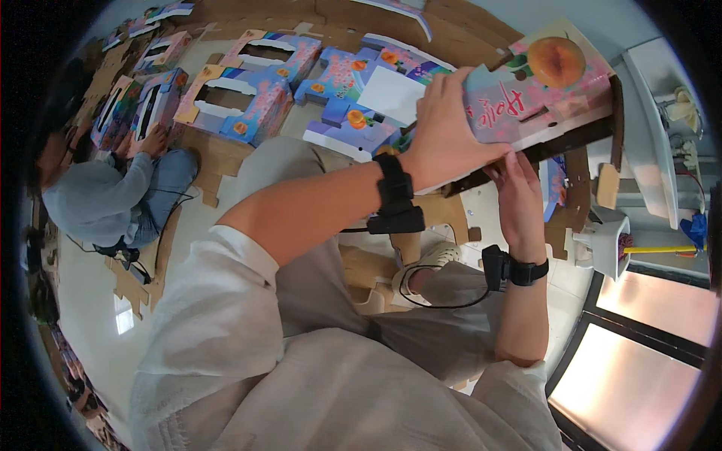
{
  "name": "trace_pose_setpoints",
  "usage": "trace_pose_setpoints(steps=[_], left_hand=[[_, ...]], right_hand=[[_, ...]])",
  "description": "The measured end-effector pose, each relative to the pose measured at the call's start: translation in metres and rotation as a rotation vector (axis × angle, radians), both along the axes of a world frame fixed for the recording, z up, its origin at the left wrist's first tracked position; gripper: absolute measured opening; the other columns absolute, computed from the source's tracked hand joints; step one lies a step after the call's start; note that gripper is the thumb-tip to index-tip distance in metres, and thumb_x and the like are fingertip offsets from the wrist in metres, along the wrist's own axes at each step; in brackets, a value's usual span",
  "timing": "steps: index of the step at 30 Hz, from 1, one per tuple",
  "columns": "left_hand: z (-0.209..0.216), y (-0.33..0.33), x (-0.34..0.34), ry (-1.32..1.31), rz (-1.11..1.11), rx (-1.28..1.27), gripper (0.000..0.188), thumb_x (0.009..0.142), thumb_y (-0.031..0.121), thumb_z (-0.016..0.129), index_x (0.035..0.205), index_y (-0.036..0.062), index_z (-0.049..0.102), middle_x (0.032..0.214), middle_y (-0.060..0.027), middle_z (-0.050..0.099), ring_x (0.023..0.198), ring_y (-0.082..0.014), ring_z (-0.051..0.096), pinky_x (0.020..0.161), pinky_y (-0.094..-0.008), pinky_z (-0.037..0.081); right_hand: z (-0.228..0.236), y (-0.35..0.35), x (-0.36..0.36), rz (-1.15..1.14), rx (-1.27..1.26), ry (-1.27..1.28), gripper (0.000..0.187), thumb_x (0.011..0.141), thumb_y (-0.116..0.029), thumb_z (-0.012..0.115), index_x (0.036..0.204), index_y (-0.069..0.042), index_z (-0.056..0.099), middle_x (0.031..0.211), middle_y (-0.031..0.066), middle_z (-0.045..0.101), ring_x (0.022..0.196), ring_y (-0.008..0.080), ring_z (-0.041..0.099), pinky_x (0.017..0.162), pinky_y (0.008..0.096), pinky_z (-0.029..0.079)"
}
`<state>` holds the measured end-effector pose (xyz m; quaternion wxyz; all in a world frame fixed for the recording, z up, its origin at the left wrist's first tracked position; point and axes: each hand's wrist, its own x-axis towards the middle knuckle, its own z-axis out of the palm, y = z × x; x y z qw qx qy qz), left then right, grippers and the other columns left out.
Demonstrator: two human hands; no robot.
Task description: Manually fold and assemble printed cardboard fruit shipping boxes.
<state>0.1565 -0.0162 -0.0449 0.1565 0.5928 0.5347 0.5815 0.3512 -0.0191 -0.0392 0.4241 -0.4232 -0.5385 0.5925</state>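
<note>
Here's the left hand (449, 139), spread over the near-left end of a printed carton (538, 89) and gripping it, thumb along the lower edge; and below it comes the right hand (520, 201), palm turned up toward us, fingertips at that same edge, though whether they pinch it we can't tell! The carton is held up off the floor, at the upper right of our view, its long axis slanting from lower left to upper right, its dark lower side tipped our way. On the printed face we see large pinkish-red script (502, 111), running at a tilt, and, toward the far right end, a round orange fruit (556, 62). A brown flap (608, 186) hangs by that right end. Outward we go: flatter printed pieces (342, 77) lie just left of the hands, next to a standing carton with a cut-out window (265, 100), and farther left a co-worker (105, 199) sits with a hand on another purple-blue carton (162, 105). Over on the right, a yellow rod (660, 249) juts out beneath a blue cloth (696, 229).
</note>
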Motion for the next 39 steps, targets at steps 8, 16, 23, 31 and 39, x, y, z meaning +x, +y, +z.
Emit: trace_pose_setpoints(steps=[8,16,23,31,39], left_hand=[[-0.003,0.001,-0.003,-0.199,-0.123,-0.089,0.117,0.063,0.042,0.099,0.149,-0.0079,0.039,0.142,-0.025,0.048,0.134,-0.0375,0.05,0.114,-0.0452,0.042],[0.0,0.002,-0.01,-0.24,-0.136,-0.11,0.121,0.062,0.045,0.1,0.151,-0.0083,0.038,0.144,-0.0241,0.047,0.137,-0.0354,0.048,0.116,-0.0437,0.042],[0.0,0.001,-0.011,-0.208,-0.125,-0.083,0.125,0.06,0.045,0.102,0.152,-0.0087,0.036,0.143,-0.0252,0.047,0.135,-0.036,0.049,0.115,-0.0441,0.042],[0.001,0.001,-0.012,-0.181,-0.1,-0.093,0.124,0.059,0.046,0.102,0.151,-0.0077,0.037,0.14,-0.0243,0.048,0.132,-0.0356,0.05,0.113,-0.0441,0.044],[-0.001,0.002,-0.01,-0.186,-0.107,-0.072,0.124,0.059,0.046,0.102,0.151,-0.0074,0.037,0.139,-0.0236,0.049,0.131,-0.0356,0.051,0.112,-0.0442,0.044]], right_hand=[[-0.003,-0.007,-0.003,0.052,-0.115,0.186,0.043,0.106,-0.009,0.064,0.147,-0.009,0.052,0.126,0.0033,0.068,0.114,0.0144,0.064,0.102,0.0363,0.049],[-0.007,-0.01,-0.006,0.101,-0.053,0.282,0.048,0.106,-0.002,0.06,0.151,-0.007,0.046,0.136,0.0066,0.067,0.122,0.0176,0.065,0.104,0.0383,0.053],[-0.01,-0.01,-0.008,0.051,-0.048,0.259,0.045,0.105,-0.003,0.061,0.148,-0.007,0.047,0.132,0.0066,0.068,0.117,0.0162,0.066,0.1,0.0371,0.053],[-0.007,-0.012,-0.01,0.06,-0.003,0.214,0.04,0.105,-0.006,0.064,0.144,-0.008,0.051,0.123,0.0042,0.07,0.108,0.0137,0.067,0.092,0.034,0.053],[-0.007,-0.013,-0.01,0.007,-0.009,0.197,0.04,0.106,-0.006,0.063,0.144,-0.007,0.05,0.122,0.0045,0.071,0.106,0.0126,0.067,0.091,0.0324,0.053]])
